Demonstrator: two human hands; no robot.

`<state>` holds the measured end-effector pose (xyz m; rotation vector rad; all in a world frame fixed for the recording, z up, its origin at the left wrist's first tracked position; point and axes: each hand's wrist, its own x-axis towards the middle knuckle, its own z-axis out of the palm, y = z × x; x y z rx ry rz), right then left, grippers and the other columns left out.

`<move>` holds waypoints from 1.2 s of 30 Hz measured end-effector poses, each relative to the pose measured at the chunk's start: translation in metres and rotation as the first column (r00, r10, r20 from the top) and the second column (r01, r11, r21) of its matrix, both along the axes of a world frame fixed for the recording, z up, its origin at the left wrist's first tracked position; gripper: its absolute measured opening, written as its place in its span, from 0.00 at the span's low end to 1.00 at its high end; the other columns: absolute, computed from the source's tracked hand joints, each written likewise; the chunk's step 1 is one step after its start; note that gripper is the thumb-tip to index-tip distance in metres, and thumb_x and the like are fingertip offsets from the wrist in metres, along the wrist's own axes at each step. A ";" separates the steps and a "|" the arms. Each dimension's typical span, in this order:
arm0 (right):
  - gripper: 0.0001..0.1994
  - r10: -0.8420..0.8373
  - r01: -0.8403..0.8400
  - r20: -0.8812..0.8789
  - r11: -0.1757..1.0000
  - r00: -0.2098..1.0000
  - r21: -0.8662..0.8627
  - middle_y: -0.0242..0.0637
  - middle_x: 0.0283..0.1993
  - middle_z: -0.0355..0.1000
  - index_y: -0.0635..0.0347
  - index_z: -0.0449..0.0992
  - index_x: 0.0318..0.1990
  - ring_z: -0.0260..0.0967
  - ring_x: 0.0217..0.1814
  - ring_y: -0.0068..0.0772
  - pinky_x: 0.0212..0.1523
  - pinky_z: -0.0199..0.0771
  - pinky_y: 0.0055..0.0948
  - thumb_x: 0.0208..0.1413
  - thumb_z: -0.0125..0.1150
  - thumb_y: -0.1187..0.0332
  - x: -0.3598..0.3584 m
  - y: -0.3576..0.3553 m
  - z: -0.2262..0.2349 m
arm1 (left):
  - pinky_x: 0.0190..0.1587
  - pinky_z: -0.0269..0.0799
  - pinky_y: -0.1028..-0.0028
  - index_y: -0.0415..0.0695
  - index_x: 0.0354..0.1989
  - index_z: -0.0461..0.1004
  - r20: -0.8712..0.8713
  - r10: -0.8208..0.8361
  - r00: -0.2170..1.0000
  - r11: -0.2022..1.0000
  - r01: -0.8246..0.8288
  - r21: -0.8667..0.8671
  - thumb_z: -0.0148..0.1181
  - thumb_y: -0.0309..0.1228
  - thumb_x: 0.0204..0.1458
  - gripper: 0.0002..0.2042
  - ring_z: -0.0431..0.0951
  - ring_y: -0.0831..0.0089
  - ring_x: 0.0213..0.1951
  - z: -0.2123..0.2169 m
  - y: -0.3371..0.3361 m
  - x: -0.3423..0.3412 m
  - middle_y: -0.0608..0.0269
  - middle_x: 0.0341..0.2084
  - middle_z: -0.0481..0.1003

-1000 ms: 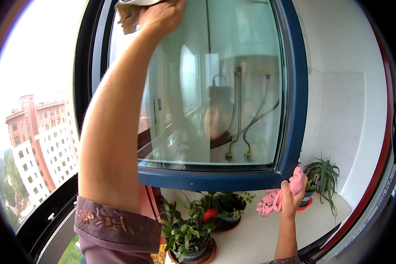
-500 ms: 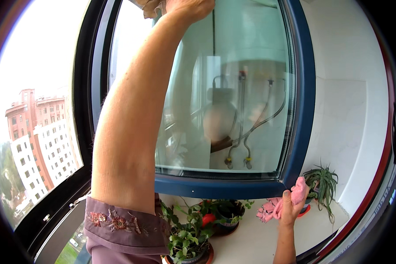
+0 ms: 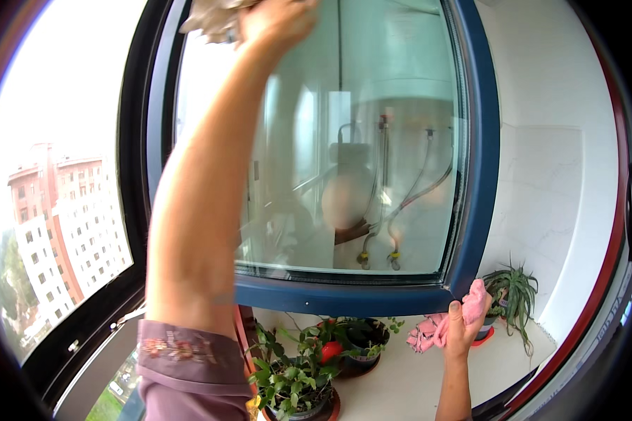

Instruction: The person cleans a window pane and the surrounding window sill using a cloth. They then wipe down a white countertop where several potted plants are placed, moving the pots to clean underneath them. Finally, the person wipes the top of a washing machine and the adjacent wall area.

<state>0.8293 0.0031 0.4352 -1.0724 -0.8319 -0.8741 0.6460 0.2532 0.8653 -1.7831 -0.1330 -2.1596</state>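
Gripping a beige cloth (image 3: 214,19) — cropped at top — the blurred left hand (image 3: 277,22) has shifted toward the window sash's (image 3: 344,297) left edge. The right hand (image 3: 461,331) clasps a pink cloth (image 3: 479,300) at its lower right corner.

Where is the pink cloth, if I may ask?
In the head view's lower right, the pink cloth is in the right hand, beside the blue window frame.

Sky (image 3: 56,77): blown-out white, daylight from left
Glass pane (image 3: 393,189): hazy reflections
Left hand (image 3: 277,22): motion-blurred
Blue frame (image 3: 372,298): bowed by lens
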 end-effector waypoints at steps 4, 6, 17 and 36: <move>0.27 0.168 -0.168 -0.028 0.986 0.985 0.013 0.39 0.46 0.56 0.58 0.57 0.58 0.55 0.12 0.21 0.06 0.58 0.20 0.56 0.63 0.62 -0.013 0.005 0.009 | 0.64 0.46 0.51 0.60 0.60 0.67 -0.191 0.148 0.970 0.974 -0.110 0.196 0.38 0.43 0.57 0.22 0.58 0.63 0.65 -0.021 -0.090 0.059 0.66 0.58 0.68; 0.27 0.187 -0.187 -0.019 0.982 0.982 0.011 0.40 0.46 0.55 0.58 0.57 0.58 0.56 0.11 0.22 0.06 0.59 0.21 0.56 0.63 0.62 -0.010 0.011 0.008 | 0.61 0.49 0.50 0.58 0.53 0.73 -0.088 0.146 0.985 0.897 -0.094 0.433 0.37 0.47 0.59 0.21 0.69 0.61 0.55 -0.046 -0.104 0.091 0.61 0.48 0.76; 0.26 0.417 -0.410 -0.132 0.909 0.899 0.077 0.41 0.43 0.58 0.57 0.55 0.57 0.57 0.09 0.26 0.05 0.59 0.24 0.56 0.62 0.67 -0.022 0.001 0.016 | 0.63 0.57 0.60 0.62 0.67 0.55 -0.024 0.225 0.974 0.974 -0.225 0.014 0.31 0.53 0.62 0.26 0.59 0.59 0.65 0.026 0.127 -0.050 0.63 0.68 0.54; 0.20 0.456 -0.452 -0.090 0.890 0.886 0.057 0.39 0.41 0.58 0.56 0.54 0.53 0.57 0.07 0.24 0.05 0.59 0.24 0.59 0.58 0.69 -0.016 0.007 0.015 | 0.63 0.50 0.50 0.42 0.63 0.60 -0.102 -0.127 0.987 0.948 0.151 0.281 0.37 0.42 0.60 0.25 0.67 0.45 0.55 -0.093 -0.145 0.097 0.48 0.54 0.70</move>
